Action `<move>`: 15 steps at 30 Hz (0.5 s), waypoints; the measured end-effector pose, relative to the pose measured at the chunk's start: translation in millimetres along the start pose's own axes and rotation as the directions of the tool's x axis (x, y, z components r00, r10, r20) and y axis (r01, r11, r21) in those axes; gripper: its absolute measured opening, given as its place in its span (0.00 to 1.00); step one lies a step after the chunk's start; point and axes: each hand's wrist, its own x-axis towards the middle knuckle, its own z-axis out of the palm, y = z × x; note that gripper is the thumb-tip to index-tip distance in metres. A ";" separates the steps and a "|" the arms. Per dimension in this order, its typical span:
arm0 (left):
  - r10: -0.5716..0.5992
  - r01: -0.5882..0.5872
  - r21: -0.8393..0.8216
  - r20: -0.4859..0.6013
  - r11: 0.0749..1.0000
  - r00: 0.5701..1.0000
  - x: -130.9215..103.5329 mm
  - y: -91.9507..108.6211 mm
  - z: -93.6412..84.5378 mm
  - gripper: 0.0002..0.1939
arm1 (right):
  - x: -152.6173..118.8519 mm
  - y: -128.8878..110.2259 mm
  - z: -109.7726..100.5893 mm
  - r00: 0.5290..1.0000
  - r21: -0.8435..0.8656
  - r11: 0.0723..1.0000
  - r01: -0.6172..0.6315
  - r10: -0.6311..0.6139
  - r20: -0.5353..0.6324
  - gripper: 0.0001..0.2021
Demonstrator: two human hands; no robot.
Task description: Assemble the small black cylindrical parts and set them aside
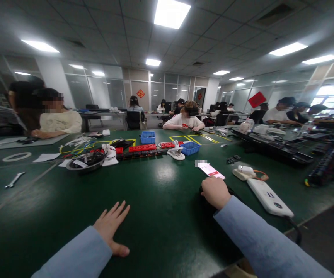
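My left hand (112,228) is spread with fingers apart, palm down, at the green tabletop (155,216); nothing is in it. My right hand (215,192) is closed, its knuckles toward the near end of a phone (212,170) with a lit white and red screen. Something dark shows beside and under that hand, but I cannot make out what it is. To the right of it lie a white power bank (268,196) with a black cable and a small white case (244,173) with an orange cord.
A wrench (15,180) and a white ring (16,156) lie at the left. Farther back are a bowl of cables (84,164), a red-and-black strip (142,150), a white clamp (176,151) and blue baskets (190,148). A person (184,119) sits opposite; long black parts (271,146) lie right.
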 end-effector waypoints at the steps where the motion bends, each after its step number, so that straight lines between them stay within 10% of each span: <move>1: -0.002 0.002 0.003 0.002 1.000 1.000 -1.1 1.1 -1.4 0.59 | 0.5 -1.3 -1.1 1.000 -0.004 1.000 -0.001 0.001 0.012 0.10; 15: 0.019 -0.019 -0.007 -0.037 1.000 0.999 -3.5 1.7 -0.2 0.56 | 8.9 -53.7 -11.2 0.997 -0.021 0.997 -0.071 0.071 0.006 0.13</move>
